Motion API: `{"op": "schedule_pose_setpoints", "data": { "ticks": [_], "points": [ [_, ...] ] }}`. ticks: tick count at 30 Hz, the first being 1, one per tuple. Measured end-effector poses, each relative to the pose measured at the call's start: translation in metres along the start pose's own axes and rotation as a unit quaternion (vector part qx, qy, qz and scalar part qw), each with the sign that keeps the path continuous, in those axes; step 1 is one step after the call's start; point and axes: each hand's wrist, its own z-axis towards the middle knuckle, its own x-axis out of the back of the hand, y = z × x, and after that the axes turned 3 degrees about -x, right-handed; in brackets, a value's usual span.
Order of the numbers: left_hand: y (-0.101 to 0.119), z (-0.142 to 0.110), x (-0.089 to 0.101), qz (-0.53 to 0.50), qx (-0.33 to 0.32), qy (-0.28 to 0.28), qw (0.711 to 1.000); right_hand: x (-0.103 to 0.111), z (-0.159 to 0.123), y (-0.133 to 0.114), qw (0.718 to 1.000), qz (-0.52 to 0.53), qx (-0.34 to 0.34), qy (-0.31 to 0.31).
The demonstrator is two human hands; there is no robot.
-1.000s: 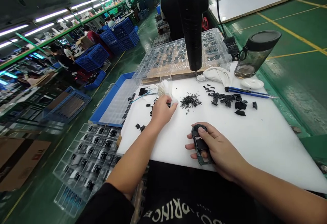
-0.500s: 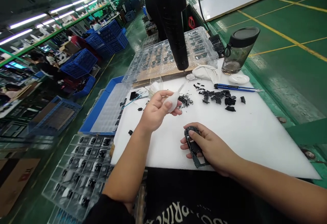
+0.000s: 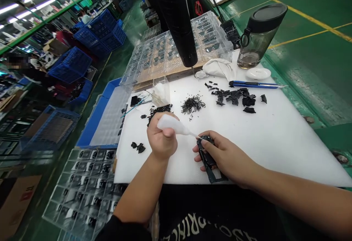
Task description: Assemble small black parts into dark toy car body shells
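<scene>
My left hand (image 3: 161,141) is closed around a small white squeeze bottle (image 3: 172,124), whose thin nozzle points right and reaches the top end of a black plastic part (image 3: 206,157). My right hand (image 3: 228,158) lies over that black part and holds it down on the white foam mat (image 3: 275,142) near the front edge. Only the part's top and lower end show past my fingers.
A heap of tiny black screws (image 3: 193,104) and a cluster of black pieces (image 3: 238,98) lie further back. A blue pen (image 3: 254,84), white cloth (image 3: 220,66), jar with black lid (image 3: 257,35), clear part trays (image 3: 170,54), a hanging black tool (image 3: 178,17). Left: blue bin (image 3: 103,112), tray of parts (image 3: 88,182).
My left hand picked up the white bottle from the back of the mat and brought it down to the black part. My right hand stayed on the part.
</scene>
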Motion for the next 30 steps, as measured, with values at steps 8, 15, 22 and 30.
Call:
{"op": "schedule_pose_setpoints", "data": {
  "ticks": [8,15,22,30],
  "points": [
    [0.002,-0.011,-0.008,0.034,-0.144,-0.072,0.986,-0.002,-0.001,-0.002,1.0,-0.026,-0.001,0.004],
    [-0.001,-0.016,-0.01,0.077,-0.149,-0.081,0.982,-0.003,-0.002,-0.003,0.999,-0.033,-0.004,0.011],
    [-0.002,-0.016,-0.01,0.086,-0.155,-0.084,0.981,-0.003,-0.002,-0.004,1.0,-0.026,-0.002,0.01],
    [-0.002,-0.015,-0.01,0.098,-0.162,-0.093,0.978,-0.004,-0.001,-0.003,1.0,-0.02,0.001,0.011]
  ]
}}
